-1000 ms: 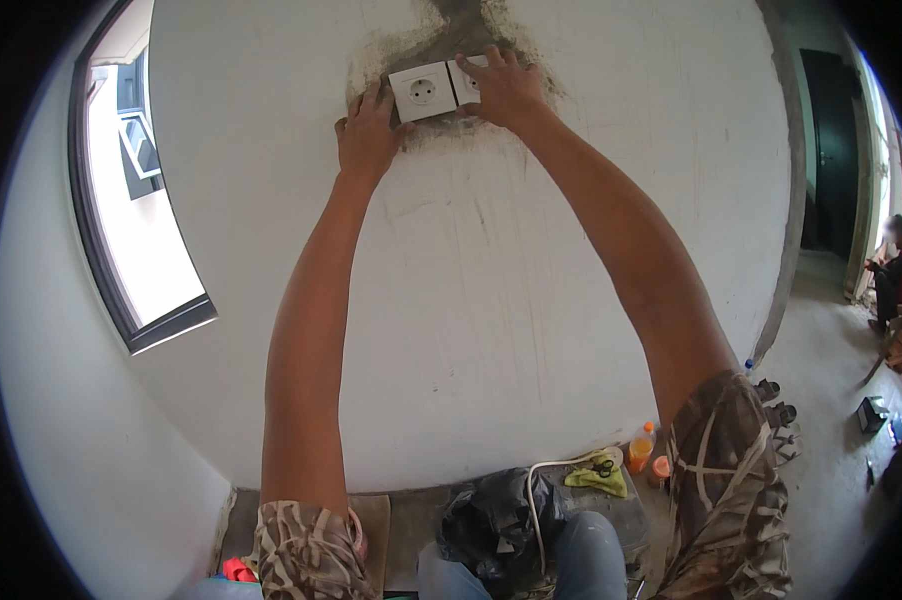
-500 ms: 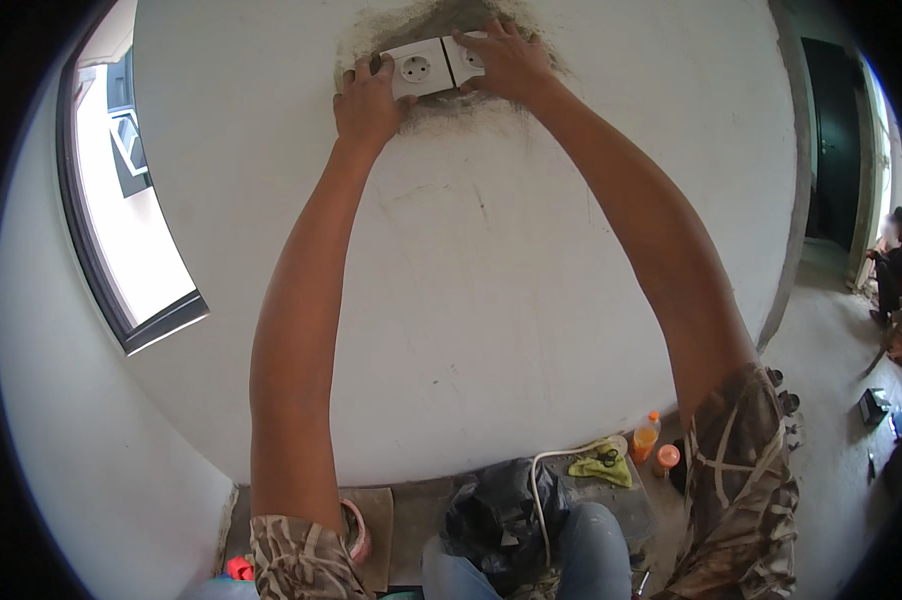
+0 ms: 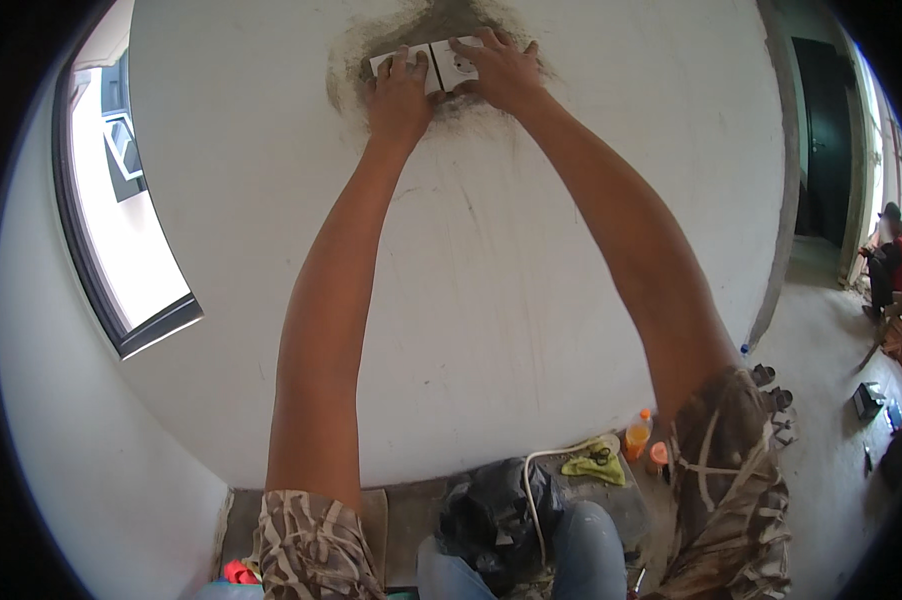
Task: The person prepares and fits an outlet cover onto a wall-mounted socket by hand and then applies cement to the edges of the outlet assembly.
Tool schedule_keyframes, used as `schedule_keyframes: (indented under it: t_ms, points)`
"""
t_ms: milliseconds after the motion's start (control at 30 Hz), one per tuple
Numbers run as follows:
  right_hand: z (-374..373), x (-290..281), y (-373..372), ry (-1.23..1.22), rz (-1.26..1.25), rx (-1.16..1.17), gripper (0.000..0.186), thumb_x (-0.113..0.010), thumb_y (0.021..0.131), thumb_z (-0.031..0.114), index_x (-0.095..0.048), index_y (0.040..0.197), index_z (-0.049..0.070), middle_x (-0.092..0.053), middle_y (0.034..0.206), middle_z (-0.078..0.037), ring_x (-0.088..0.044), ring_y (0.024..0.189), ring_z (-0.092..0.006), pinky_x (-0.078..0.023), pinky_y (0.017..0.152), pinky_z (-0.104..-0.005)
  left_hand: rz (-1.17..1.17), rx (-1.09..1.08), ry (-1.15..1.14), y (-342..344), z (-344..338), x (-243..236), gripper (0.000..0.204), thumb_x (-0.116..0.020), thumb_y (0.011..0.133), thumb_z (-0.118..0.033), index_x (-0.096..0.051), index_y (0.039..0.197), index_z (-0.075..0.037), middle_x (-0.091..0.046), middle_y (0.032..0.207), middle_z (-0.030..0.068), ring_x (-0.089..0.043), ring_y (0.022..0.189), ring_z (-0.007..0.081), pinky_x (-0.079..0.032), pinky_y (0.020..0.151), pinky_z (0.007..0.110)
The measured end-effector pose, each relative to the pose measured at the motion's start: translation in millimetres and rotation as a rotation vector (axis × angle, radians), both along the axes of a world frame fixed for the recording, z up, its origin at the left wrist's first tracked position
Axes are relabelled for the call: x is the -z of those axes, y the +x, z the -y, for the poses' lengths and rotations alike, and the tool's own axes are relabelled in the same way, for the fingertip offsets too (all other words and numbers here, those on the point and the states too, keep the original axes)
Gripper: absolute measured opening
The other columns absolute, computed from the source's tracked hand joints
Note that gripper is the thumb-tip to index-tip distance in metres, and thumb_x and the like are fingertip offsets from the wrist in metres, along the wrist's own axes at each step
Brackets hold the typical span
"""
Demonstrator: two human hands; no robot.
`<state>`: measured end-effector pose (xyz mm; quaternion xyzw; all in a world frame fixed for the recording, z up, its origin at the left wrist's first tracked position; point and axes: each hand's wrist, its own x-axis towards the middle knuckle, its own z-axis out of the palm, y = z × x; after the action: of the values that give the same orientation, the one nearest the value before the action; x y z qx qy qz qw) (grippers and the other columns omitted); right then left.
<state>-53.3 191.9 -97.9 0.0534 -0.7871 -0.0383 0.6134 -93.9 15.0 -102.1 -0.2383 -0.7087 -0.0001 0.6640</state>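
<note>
A white double wall socket (image 3: 460, 64) with a dark gap between its two halves sits on the wall, in a patch of rough grey plaster. My left hand (image 3: 400, 105) covers most of the left half, its fingers over the front and its thumb by the lower edge. On the right half, my right hand (image 3: 508, 77) has its fingers along the top and right side and its thumb at the bottom edge. One round outlet shows beside the right fingers; the left one is hidden under my left hand. Both hands hold the socket against the wall.
Below, a black plastic bag (image 3: 496, 510) lies by my knees with a white cable (image 3: 533, 500). Nearby are a yellow-green cloth (image 3: 596, 466) and an orange drink bottle (image 3: 638, 437). A window (image 3: 136, 240) is at left; a person (image 3: 886, 260) sits far right.
My left hand has shifted right, from the socket's left edge onto its left half, covering the outlet there. My right hand stays on the right half, its fingers slightly moved. The view has shifted slightly.
</note>
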Motion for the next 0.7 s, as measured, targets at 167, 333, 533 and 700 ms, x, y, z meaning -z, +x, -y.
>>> schedule_keyframes:
  t_ms: [167, 333, 533, 700]
  points:
    - [23, 53, -2, -0.123, -0.193, -0.021, 0.067, -0.071, 0.087, 0.041, -0.047, 0.149, 0.029, -0.044, 0.148, -0.012, -0.035, 0.144, -0.0335, -0.033, 0.11, -0.0654, 0.203, 0.317, 0.087, 18, -9, 49, 0.048, -0.06, 0.096, -0.022, -0.054, 0.142, -0.011, -0.046, 0.15, 0.0209, -0.045, 0.136, 0.0394, -0.04, 0.108, 0.054]
    - [41, 377, 4, -0.245, 0.569, -0.404, 0.029, -0.069, 0.084, 0.028, -0.068, 0.105, 0.008, -0.071, 0.101, -0.015, -0.069, 0.092, -0.0334, -0.054, 0.078, -0.0448, 0.462, 0.402, 0.06, 82, 4, 346, 0.03, -0.06, 0.095, -0.021, -0.064, 0.115, 0.0, -0.063, 0.11, 0.0223, -0.058, 0.106, 0.0407, -0.045, 0.093, 0.053]
    - [80, 750, 195, -0.194, 1.273, -0.477, 0.023, -0.067, 0.086, 0.029, -0.069, 0.092, 0.007, -0.07, 0.085, -0.017, -0.069, 0.085, -0.0345, -0.053, 0.068, -0.048, 1.247, 0.571, 0.015, 258, 19, 641, 0.025, -0.061, 0.086, -0.028, -0.067, 0.088, -0.004, -0.067, 0.09, 0.0211, -0.063, 0.085, 0.0447, -0.05, 0.078, 0.055]
    - [108, 789, 284, -0.207, 1.507, -0.506, 0.022, -0.067, 0.085, 0.029, -0.069, 0.092, 0.008, -0.07, 0.085, -0.017, -0.069, 0.084, -0.0343, -0.053, 0.068, -0.0477, 1.656, 0.565, -0.212, 344, 16, 695, 0.032, -0.062, 0.086, -0.037, -0.068, 0.092, -0.005, -0.068, 0.096, 0.0201, -0.065, 0.096, 0.0422, -0.051, 0.081, 0.052]
